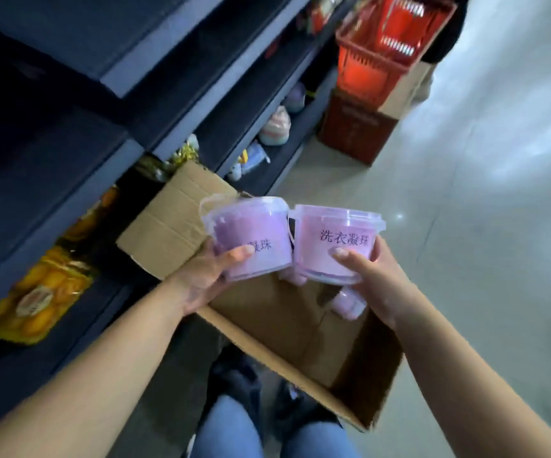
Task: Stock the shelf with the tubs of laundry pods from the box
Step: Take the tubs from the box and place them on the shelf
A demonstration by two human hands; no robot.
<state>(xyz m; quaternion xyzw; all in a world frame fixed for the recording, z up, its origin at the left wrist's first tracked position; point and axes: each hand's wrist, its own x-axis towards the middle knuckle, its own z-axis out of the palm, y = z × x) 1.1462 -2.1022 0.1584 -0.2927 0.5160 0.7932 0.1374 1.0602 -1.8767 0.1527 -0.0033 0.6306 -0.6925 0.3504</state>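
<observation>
ok, the shelf unit [69, 206] took up the whole left side: dark tiers with grey front edges, at least four tiers in view. the pale glossy floor [482, 226] filled the right side. one open cardboard box [300, 328] sat on the floor just beside the shelf base, flaps out, right under both hands. a stack of red baskets [383, 44] stood further down the aisle on one brown carton [356, 127]; i couldn't count the baskets in the stack. yellow packs [42, 292] lay on a low tier at the left, too blurred to count. two knees in blue jeans [228, 424] showed at the bottom edge.

tubs of laundry pods in view: four. two were held above the box, side by side and upright, rims just beside each other, and none of them were on a shelf. the left hand [208, 279] grasped the left tub [251, 233] from below, thumb across the front label. the right hand [373, 282] grasped the right tub [337, 246] the same way, thumb on the front, fingers wrapped behind. both had clear lids, lilac contents and dark printed characters. the other two tubs [348, 304] lay down in the box below the right tub, partly hidden. one thin loop handle [205, 206] stuck up off the left tub.
</observation>
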